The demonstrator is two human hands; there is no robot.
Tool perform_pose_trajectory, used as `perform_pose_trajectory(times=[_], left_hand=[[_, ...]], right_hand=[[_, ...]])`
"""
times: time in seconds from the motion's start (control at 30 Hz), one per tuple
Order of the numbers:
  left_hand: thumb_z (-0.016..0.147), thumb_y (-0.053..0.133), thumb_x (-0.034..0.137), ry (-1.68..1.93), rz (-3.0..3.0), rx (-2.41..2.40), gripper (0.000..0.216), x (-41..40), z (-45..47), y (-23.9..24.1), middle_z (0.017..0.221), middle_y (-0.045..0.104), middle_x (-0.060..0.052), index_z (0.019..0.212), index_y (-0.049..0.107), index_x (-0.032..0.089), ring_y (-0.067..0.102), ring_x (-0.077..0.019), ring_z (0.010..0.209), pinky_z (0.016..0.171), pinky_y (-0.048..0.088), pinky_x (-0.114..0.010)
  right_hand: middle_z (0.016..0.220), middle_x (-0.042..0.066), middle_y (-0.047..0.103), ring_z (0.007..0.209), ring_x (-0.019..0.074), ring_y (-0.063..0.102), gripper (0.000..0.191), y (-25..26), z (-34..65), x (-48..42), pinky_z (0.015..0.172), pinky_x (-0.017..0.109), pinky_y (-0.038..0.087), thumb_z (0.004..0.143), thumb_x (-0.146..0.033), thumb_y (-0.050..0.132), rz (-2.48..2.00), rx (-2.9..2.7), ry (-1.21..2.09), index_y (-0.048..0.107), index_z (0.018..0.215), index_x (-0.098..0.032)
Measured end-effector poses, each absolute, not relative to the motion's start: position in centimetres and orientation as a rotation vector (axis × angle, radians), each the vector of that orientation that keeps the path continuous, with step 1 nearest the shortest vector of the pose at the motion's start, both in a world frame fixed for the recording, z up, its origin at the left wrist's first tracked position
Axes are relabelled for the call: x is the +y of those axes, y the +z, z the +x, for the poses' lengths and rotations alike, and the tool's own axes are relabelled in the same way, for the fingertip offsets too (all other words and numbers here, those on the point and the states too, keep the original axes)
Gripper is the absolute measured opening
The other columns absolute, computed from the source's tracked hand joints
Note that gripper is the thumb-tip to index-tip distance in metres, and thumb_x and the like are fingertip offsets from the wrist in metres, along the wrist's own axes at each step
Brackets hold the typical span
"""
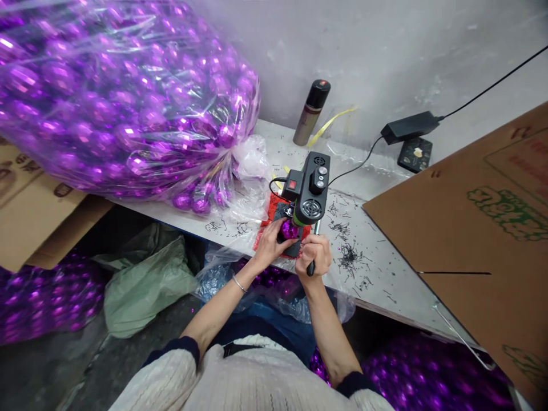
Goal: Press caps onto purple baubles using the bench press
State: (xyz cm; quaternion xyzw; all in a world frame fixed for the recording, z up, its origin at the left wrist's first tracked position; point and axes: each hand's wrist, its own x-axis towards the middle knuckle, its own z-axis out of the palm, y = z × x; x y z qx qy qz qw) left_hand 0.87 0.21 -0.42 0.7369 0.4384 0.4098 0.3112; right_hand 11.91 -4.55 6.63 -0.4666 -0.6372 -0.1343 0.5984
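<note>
A small black bench machine (309, 188) with a red switch stands on a red mat (269, 220) on the white table (385, 274). My left hand (269, 242) is closed around a shiny purple ball (289, 229) and holds it under the machine's head. My right hand (314, 255) is wrapped in a fist round the machine's black lever handle (312, 267), just right of the ball. Both forearms reach up from my lap.
A huge clear bag of purple balls (120, 97) fills the table's left. A spray can (311, 112) stands at the wall, a power adapter (409, 127) beside it. A flat cardboard sheet (475, 228) covers the right. Dark shavings (349, 254) litter the table. More purple balls (419, 371) lie below.
</note>
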Motion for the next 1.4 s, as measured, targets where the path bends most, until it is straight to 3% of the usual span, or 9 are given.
perform_pose_trajectory(times=[0.43, 0.6, 0.8, 0.97, 1.07, 1.13, 1.2, 1.3, 1.4], left_hand=[[0.089, 0.067, 0.039, 1.09, 1.945, 1.146, 0.054, 0.2, 0.9, -0.3, 0.131, 0.064, -0.015, 0.135, 0.051, 0.018, 0.06, -0.0288, 0.123, 0.105, 0.048, -0.048], [0.086, 0.071, 0.039, 1.123, 1.945, 1.154, 0.056, 0.6, 1.2, -0.4, 0.127, 0.066, -0.014, 0.134, 0.053, 0.019, 0.063, -0.0283, 0.119, 0.101, 0.051, -0.046], [0.08, 0.074, 0.055, 1.245, 2.145, 1.173, 0.072, -3.6, -1.8, -0.8, 0.126, 0.066, -0.015, 0.138, 0.05, 0.02, 0.063, -0.031, 0.12, 0.103, 0.051, -0.05], [0.079, 0.07, 0.061, 1.044, 2.452, 1.0, 0.075, -9.9, -4.9, -3.2, 0.122, 0.067, -0.015, 0.138, 0.05, 0.019, 0.069, -0.0278, 0.106, 0.091, 0.058, -0.042], [0.075, 0.067, 0.07, 1.095, 2.458, 0.979, 0.08, -9.1, -5.1, -3.3, 0.118, 0.067, -0.016, 0.133, 0.054, 0.017, 0.069, -0.0287, 0.106, 0.092, 0.057, -0.041], [0.088, 0.058, 0.063, 1.222, 2.404, 1.064, 0.061, -5.4, -5.1, -2.0, 0.115, 0.067, -0.016, 0.124, 0.059, 0.015, 0.066, -0.0286, 0.11, 0.097, 0.054, -0.042], [0.101, 0.042, 0.038, 1.249, 2.282, 1.384, 0.034, 0.3, -5.3, 0.1, 0.116, 0.067, -0.016, 0.116, 0.062, 0.015, 0.063, -0.0275, 0.113, 0.102, 0.049, -0.045], [0.094, 0.04, 0.013, 0.939, 2.151, 1.803, 0.032, 9.5, -6.3, 3.1, 0.127, 0.06, -0.024, 0.117, 0.062, 0.007, 0.055, -0.0342, 0.123, 0.107, 0.042, -0.052], [0.088, 0.047, 0.011, 0.738, 2.032, 1.906, 0.047, 16.2, -7.2, 4.3, 0.136, 0.054, -0.028, 0.133, 0.052, 0.002, 0.05, -0.0387, 0.13, 0.111, 0.037, -0.054]], right_hand=[[0.075, 0.001, 0.052, 0.065, 0.0129, 0.049, 0.021, 5.6, 12.0, -4.1, 0.06, 0.027, 0.042, 0.096, -0.017, 0.039, -0.989, -1.522, -0.372, 0.045, 0.077, -0.022], [0.071, 0.0, 0.052, 0.064, 0.0123, 0.05, 0.025, 7.7, 11.8, -4.3, 0.06, 0.027, 0.041, 0.095, -0.015, 0.038, -1.005, -1.481, -0.35, 0.044, 0.072, -0.022], [0.067, 0.0, 0.054, 0.065, 0.0138, 0.054, 0.03, 12.0, 11.8, -4.9, 0.064, 0.03, 0.043, 0.097, -0.022, 0.04, -1.203, -1.397, -0.122, 0.046, 0.068, -0.022], [0.067, 0.0, 0.053, 0.066, 0.0142, 0.054, 0.029, 11.3, 11.5, -5.0, 0.065, 0.031, 0.043, 0.097, -0.019, 0.041, -1.156, -1.406, -0.138, 0.046, 0.069, -0.023], [0.068, 0.0, 0.054, 0.067, 0.0138, 0.055, 0.028, 10.7, 11.4, -5.1, 0.066, 0.031, 0.043, 0.096, -0.016, 0.041, -1.147, -1.413, -0.145, 0.047, 0.07, -0.022], [0.069, 0.0, 0.054, 0.068, 0.0139, 0.056, 0.028, 10.6, 11.3, -5.2, 0.066, 0.03, 0.043, 0.096, -0.016, 0.042, -1.149, -1.423, -0.155, 0.047, 0.07, -0.022], [0.069, 0.001, 0.054, 0.069, 0.014, 0.056, 0.027, 10.6, 11.3, -5.2, 0.066, 0.031, 0.043, 0.096, -0.016, 0.042, -1.152, -1.426, -0.159, 0.048, 0.07, -0.022], [0.069, 0.0, 0.055, 0.07, 0.0139, 0.057, 0.027, 10.7, 11.1, -5.3, 0.066, 0.03, 0.043, 0.095, -0.014, 0.043, -1.143, -1.414, -0.151, 0.048, 0.07, -0.022], [0.071, 0.0, 0.055, 0.07, 0.0135, 0.057, 0.027, 10.6, 11.0, -5.3, 0.066, 0.03, 0.044, 0.095, -0.012, 0.043, -1.135, -1.407, -0.153, 0.049, 0.07, -0.022]])
